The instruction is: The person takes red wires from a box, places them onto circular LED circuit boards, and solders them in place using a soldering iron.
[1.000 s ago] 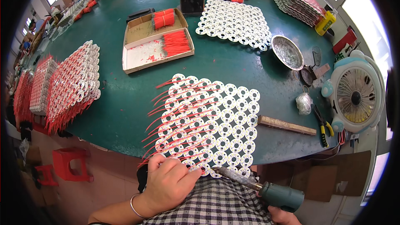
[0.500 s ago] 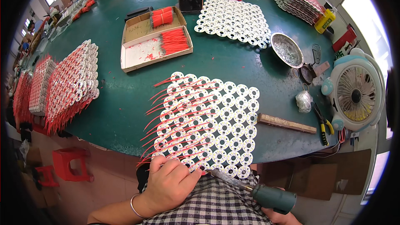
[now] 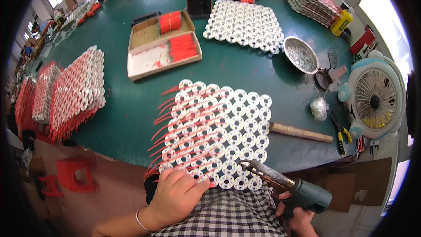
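A panel of round white circuit boards (image 3: 234, 138) lies at the table's near edge, with red wires (image 3: 188, 137) fanning leftward from its left part. At the panel's near left, my left hand (image 3: 177, 195) is closed, its fingertips pinching a red wire (image 3: 211, 184) at the bottom row of boards. My right hand (image 3: 296, 217) is wrapped around the dark green handle of a soldering gun (image 3: 309, 197). The gun's metal tip points left, over the lower right part of the panel. Whether the tip touches a board I cannot tell.
A cardboard box (image 3: 144, 66) of red wires stands beyond the panel, near another white panel (image 3: 243, 24) and a metal bowl (image 3: 301, 55). Wired panels (image 3: 79, 92) are stacked left. A wooden bar (image 3: 300, 132), pliers (image 3: 339, 134) and a fan (image 3: 373, 98) are right.
My right hand has drawn the soldering gun up and to the right, away from my left fingertips. The left hand stays nearly in place at the panel's near edge.
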`<state>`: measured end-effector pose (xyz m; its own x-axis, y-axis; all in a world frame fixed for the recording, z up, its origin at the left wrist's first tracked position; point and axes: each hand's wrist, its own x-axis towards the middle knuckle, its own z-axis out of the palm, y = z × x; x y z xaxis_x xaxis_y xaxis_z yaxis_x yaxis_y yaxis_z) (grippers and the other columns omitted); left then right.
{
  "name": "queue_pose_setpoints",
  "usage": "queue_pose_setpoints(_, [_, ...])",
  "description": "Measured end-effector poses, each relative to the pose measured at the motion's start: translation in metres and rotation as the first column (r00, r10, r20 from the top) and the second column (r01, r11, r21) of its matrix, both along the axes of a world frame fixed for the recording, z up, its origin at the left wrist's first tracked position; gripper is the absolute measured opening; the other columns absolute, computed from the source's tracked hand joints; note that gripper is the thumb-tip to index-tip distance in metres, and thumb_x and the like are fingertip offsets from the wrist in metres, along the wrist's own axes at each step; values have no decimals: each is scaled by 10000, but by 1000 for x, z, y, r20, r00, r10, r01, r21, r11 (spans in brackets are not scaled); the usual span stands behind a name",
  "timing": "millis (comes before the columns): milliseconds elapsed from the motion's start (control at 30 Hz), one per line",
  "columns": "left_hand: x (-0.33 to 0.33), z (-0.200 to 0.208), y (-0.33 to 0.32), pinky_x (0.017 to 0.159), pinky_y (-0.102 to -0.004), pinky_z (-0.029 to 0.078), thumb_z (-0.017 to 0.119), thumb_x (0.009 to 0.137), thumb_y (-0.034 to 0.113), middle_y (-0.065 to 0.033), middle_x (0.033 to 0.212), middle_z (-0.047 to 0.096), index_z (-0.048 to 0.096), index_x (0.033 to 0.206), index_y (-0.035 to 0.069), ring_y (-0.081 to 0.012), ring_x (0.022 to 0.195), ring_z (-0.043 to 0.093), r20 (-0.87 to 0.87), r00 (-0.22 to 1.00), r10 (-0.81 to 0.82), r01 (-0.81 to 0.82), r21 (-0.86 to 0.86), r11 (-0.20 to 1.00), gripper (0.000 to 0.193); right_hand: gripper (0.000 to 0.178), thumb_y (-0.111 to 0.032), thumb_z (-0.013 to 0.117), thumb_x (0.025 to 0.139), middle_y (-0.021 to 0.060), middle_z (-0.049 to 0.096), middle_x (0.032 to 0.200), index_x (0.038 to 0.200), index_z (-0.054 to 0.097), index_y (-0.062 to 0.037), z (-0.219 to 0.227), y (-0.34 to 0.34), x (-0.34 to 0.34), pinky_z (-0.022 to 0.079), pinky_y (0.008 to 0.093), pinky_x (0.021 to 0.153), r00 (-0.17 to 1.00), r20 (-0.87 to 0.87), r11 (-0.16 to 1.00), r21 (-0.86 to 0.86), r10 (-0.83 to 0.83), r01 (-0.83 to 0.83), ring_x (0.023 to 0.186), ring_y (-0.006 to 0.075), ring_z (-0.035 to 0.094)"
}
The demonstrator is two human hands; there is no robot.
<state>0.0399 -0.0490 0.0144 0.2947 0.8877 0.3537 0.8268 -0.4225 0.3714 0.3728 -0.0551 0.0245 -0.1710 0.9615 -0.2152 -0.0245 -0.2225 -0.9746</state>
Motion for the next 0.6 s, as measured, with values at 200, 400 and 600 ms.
queue_pose_setpoints(200, [-17, 21, 3, 680, -343, 464, 781, 770, 65, -39, 756, 683, 767, 842, 99, -207, 726, 616, 380, 908, 177, -45, -330, 943, 81, 506, -252, 653, 945, 153, 671, 1143, 1337, 521, 41, -17, 9, -8, 554, 343, 672, 966, -252, 977, -214, -56, 1, 770, 197, 656])
queue_pose_setpoints(400, [-22, 51, 55, 805, -380, 381, 759, 742, 124, 34, 812, 553, 755, 950, 183, -192, 852, 548, 351, 933, 80, -28, -149, 988, 216, 430, -207, 604, 972, 164, 664, 1171, 1319, 536, 37, -17, 26, -9, 548, 363, 674, 939, -276, 948, -294, -204, 120, 764, 222, 659])
queue_pose_setpoints(600, [1, 24, 96, 867, -428, 356, 736, 771, 152, 60, 803, 559, 751, 923, 206, -158, 871, 559, -94, 995, 30, -20, 110, 994, 161, 422, -227, 608, 979, 135, 664, 1175, 1315, 547, 20, -26, 34, -2, 536, 338, 787, 963, -265, 998, -53, -47, 35, 862, 195, 661])
